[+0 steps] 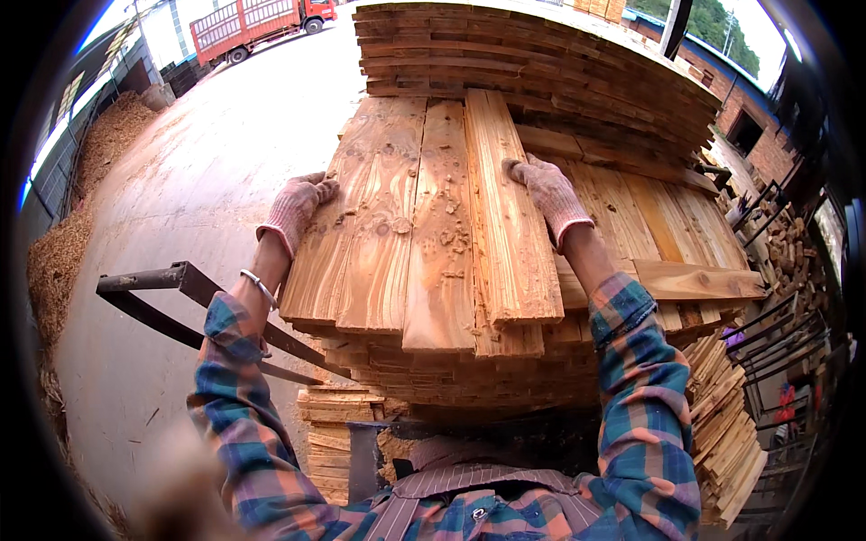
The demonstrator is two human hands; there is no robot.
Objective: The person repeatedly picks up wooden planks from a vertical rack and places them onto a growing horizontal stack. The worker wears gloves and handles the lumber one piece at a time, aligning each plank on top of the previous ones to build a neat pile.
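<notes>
Several rough wooden boards lie side by side on top of a stack in front of me. My left hand (pixel 302 206), in a knitted work glove, is closed on the outer edge of the leftmost wide board (pixel 361 216), its fingertips curled over the top. A narrower plank (pixel 514 234) rests raised on the boards, overlapping the one beneath it. My right hand (pixel 550 191), gloved likewise, grips this plank's right edge. Between them a middle board (pixel 442 225) carries bits of sawdust and chips. The undersides of both hands are hidden.
Behind rises a taller stack of boards (pixel 532 63). A crosswise board (pixel 695 281) lies over planks at right. A black metal frame (pixel 194 284) juts out at left. Lower right are loose wood strips (pixel 726 424). A sawdust heap (pixel 108 135) and a red truck (pixel 253 29) stand farther off.
</notes>
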